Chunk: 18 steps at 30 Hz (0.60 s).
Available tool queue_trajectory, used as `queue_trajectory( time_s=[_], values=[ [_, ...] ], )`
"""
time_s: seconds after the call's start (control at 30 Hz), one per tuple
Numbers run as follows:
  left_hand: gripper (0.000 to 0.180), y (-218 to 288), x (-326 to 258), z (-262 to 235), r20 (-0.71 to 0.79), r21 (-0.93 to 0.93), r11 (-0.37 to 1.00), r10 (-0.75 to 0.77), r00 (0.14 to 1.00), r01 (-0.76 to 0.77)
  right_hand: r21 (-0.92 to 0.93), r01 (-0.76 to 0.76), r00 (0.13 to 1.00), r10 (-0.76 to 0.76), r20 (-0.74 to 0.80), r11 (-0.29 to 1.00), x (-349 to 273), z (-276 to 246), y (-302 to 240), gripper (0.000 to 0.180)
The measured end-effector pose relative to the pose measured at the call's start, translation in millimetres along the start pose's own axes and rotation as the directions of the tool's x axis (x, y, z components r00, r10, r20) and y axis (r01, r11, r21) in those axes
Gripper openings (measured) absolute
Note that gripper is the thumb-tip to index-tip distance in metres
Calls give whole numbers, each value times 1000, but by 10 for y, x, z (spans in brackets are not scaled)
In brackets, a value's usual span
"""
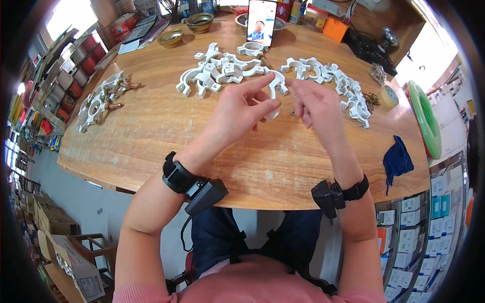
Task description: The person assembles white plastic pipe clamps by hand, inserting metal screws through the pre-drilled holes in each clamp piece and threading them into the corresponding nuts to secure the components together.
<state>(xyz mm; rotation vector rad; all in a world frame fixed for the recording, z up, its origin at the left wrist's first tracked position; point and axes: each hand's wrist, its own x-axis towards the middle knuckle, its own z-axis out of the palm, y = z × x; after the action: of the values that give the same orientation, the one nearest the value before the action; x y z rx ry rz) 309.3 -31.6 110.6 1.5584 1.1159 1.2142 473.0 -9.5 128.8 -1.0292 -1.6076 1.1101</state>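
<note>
Over the worktop [242, 161], the left hand [241, 108] holds a white curved clamp half [274, 92] between thumb and fingers; the right hand [319, 103], fingers curled narrowly, is just beside it, its grip impossible to tell; beyond lie white clamp pieces [230, 69], then an upright smartphone [261, 22] before a metal bowl [280, 35]

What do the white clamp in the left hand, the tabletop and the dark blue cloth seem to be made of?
White clamp: probably hard plastic, though coated metal is possible; it looks smooth and evenly white. Tabletop: wood or wood-look veneer, fairly glossy, with streaky brown grain and light reflections. Dark blue cloth: likely fabric, matte, lying limp.
</note>
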Motion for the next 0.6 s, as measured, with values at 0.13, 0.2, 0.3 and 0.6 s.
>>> queue_trajectory(
  time_s=[0.13,0.2,0.3,0.6],
  values=[
    [48,-12,6,-21,-37,-19,999,-29,999,28,69,-6,996,-1,94,998,-12,-10,-40,33],
    [48,-17,18,-5,-33,-15,999,-33,999,32,189,20,1000,-22,11,982,-8,-39,-42,37],
    [49,-29,37,4,-30,-30,999,-41,999,40,-42,14,997,-11,77,999,29,10,63,42],
    [49,-23,1,-6,-30,-52,997,-52,998,50,83,-8,998,2,62,996,-15,-15,-7,43]
  ],
)
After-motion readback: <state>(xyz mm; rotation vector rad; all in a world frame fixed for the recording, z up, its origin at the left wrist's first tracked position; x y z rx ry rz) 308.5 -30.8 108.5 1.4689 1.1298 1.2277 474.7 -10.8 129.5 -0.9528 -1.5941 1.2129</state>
